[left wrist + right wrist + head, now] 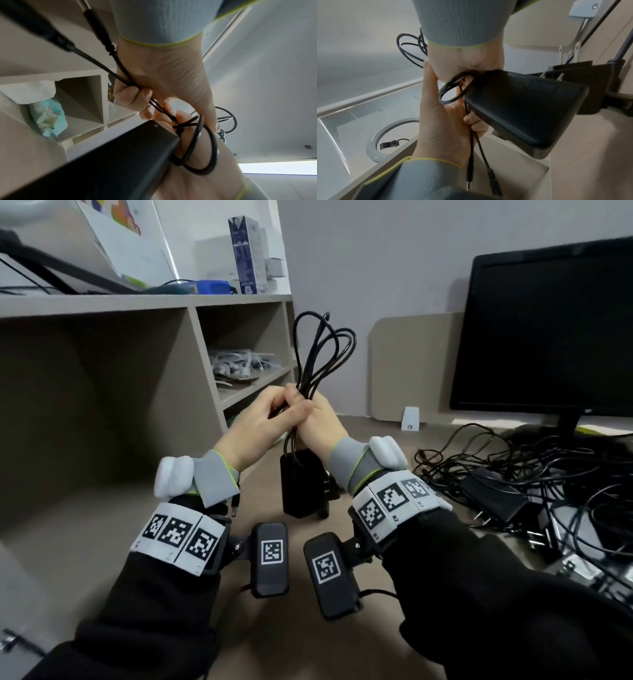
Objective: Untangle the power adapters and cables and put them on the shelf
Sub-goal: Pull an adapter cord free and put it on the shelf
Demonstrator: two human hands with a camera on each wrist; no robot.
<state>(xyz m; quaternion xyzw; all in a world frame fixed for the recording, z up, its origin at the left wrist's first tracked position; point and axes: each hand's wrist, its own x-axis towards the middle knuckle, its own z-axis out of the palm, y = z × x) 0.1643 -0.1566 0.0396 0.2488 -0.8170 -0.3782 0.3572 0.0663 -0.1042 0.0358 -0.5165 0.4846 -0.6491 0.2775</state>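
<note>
Both hands meet in front of the chest around one bundle of black cable (318, 361): the right hand (320, 422) is clenched round the gathered strands, and the left hand (265, 419) curls its fingers over the same strands from the other side, thumb laid across. The bundle's long axis runs up and down, with its loops standing above the fists and the black power adapter (301, 484) hanging just below them, clear of the counter (102, 529). Two loose plug ends trail down past the left wrist. The shelf (205, 354) lies ahead and to the left, so the left hand is the nearer one to its open compartments; the coming move likely carries the bundle leftward and forward. The remaining tangle of cables (513, 474) lies well apart on the right, beside the monitor (548, 330)
</note>
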